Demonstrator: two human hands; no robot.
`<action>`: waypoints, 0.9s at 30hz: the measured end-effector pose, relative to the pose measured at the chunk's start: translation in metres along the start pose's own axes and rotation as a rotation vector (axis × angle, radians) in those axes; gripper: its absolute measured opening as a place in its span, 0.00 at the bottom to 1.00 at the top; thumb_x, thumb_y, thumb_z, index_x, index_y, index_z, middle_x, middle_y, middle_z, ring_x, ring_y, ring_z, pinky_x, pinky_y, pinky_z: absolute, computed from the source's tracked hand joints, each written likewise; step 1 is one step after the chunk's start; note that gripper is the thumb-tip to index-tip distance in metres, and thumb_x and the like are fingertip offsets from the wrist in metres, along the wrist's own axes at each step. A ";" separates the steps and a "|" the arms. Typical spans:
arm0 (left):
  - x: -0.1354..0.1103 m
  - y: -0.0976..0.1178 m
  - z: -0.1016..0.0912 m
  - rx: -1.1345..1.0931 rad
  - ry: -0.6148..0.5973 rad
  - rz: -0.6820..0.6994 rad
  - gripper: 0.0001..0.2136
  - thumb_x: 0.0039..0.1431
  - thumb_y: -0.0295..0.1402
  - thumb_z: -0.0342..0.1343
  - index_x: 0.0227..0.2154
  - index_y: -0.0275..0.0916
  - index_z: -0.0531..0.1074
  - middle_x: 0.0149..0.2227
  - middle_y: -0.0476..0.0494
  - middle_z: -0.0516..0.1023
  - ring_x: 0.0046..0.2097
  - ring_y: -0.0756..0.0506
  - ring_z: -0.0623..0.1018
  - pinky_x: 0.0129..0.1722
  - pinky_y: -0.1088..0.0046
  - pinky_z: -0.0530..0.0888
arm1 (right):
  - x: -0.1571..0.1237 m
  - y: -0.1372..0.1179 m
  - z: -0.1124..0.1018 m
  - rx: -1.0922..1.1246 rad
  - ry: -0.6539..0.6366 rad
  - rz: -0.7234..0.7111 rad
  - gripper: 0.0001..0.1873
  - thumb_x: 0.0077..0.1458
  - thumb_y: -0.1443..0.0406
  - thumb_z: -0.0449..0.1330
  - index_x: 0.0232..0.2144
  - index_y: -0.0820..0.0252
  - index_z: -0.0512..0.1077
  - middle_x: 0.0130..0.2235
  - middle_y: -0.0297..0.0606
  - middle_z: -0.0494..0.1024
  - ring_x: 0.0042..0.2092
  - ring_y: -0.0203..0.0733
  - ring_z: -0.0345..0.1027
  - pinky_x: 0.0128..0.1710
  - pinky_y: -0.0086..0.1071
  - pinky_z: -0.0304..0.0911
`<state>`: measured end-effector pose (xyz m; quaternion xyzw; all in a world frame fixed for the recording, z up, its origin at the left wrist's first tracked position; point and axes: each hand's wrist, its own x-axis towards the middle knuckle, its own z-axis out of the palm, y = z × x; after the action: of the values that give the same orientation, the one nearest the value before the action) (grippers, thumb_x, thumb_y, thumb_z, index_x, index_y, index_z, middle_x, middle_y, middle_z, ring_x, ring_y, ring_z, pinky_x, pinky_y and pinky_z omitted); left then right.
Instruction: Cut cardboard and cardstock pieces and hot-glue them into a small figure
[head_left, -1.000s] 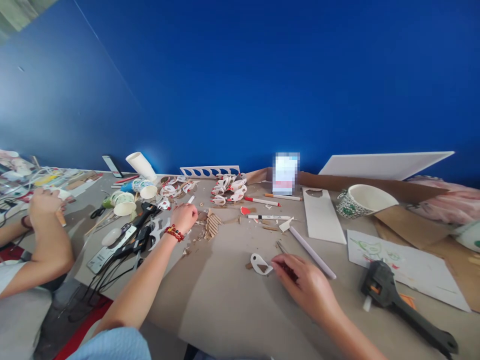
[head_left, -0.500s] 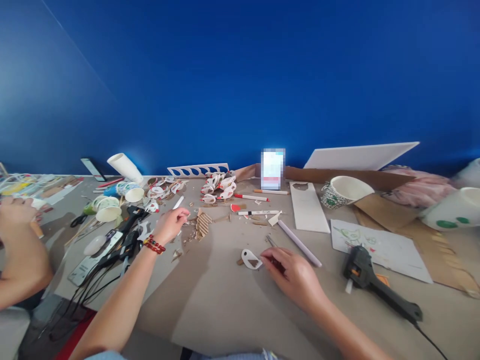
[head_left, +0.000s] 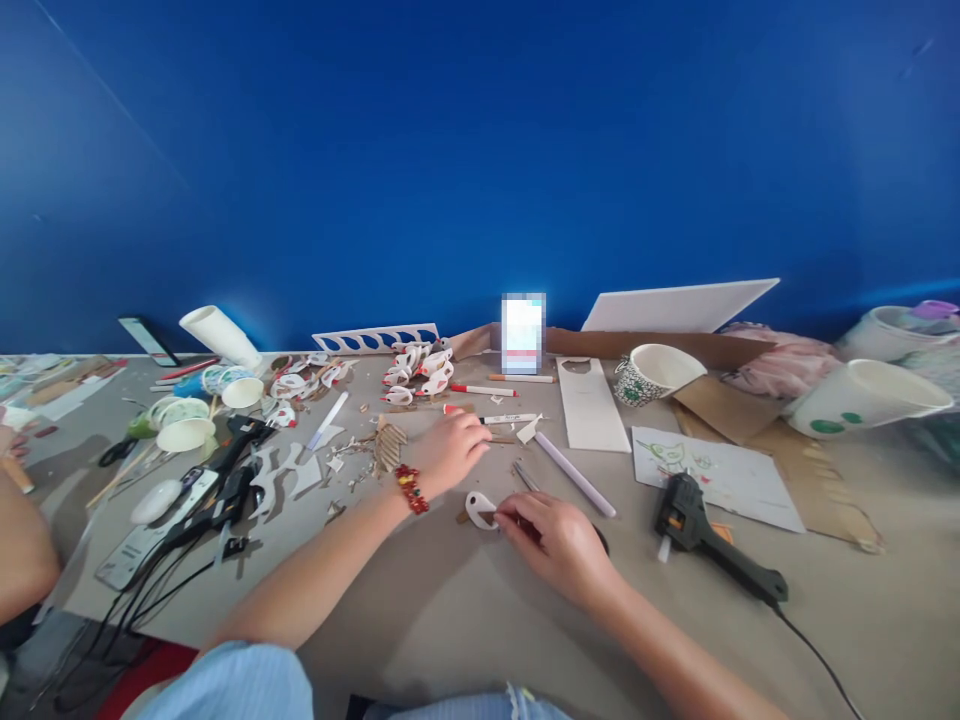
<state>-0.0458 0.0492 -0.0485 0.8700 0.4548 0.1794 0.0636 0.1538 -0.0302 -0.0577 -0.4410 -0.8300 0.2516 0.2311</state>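
Note:
My right hand (head_left: 559, 535) rests on the grey table (head_left: 450, 610), its fingers pinched on a small white cut-out piece (head_left: 475, 506) with a brown scrap on it. Something dark lies under that hand. My left hand (head_left: 450, 450), with a red bead bracelet (head_left: 411, 488) on the wrist, hovers just behind the cut-out with its fingers curled shut. What it holds, if anything, is hidden. A black-and-white marker (head_left: 510, 418) lies right beside its knuckles. A ridged cardboard scrap (head_left: 388, 445) sits to its left.
A black glue gun (head_left: 686, 515) with its cord lies right of my hand, by a drawing on paper (head_left: 712, 470). A lilac stick (head_left: 574, 472), a white strip (head_left: 592, 405), paper cups (head_left: 656, 372) and red-white cut-outs (head_left: 416, 375) stand behind. Cables and tools (head_left: 217, 480) clutter the left, near another person's arm (head_left: 22, 540).
My left hand has moved right from the scraps to just behind the white cut-out. My right hand has closed in on the cut-out. The view has swung to the right.

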 end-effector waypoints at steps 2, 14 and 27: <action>0.014 0.005 0.015 0.012 -0.007 0.005 0.04 0.60 0.29 0.56 0.32 0.40 0.75 0.36 0.43 0.75 0.43 0.41 0.72 0.45 0.63 0.70 | -0.001 -0.001 0.000 -0.017 0.009 -0.017 0.14 0.64 0.62 0.50 0.33 0.57 0.74 0.28 0.37 0.76 0.32 0.41 0.71 0.33 0.29 0.61; -0.005 0.005 0.019 -0.091 0.019 -0.124 0.08 0.64 0.28 0.47 0.33 0.40 0.70 0.33 0.46 0.76 0.37 0.44 0.75 0.40 0.68 0.71 | 0.004 0.009 -0.014 -0.017 0.175 0.079 0.10 0.61 0.65 0.51 0.34 0.57 0.73 0.29 0.37 0.77 0.30 0.40 0.71 0.30 0.29 0.59; -0.015 0.039 0.005 -0.652 -0.043 -0.130 0.08 0.66 0.34 0.48 0.34 0.40 0.69 0.32 0.46 0.76 0.35 0.46 0.75 0.38 0.71 0.71 | 0.008 0.016 -0.006 0.482 0.309 0.297 0.06 0.59 0.61 0.57 0.36 0.57 0.67 0.31 0.36 0.78 0.33 0.41 0.73 0.32 0.30 0.66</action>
<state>-0.0218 0.0143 -0.0458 0.7765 0.4267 0.2927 0.3597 0.1635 -0.0142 -0.0619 -0.5230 -0.6280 0.4020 0.4130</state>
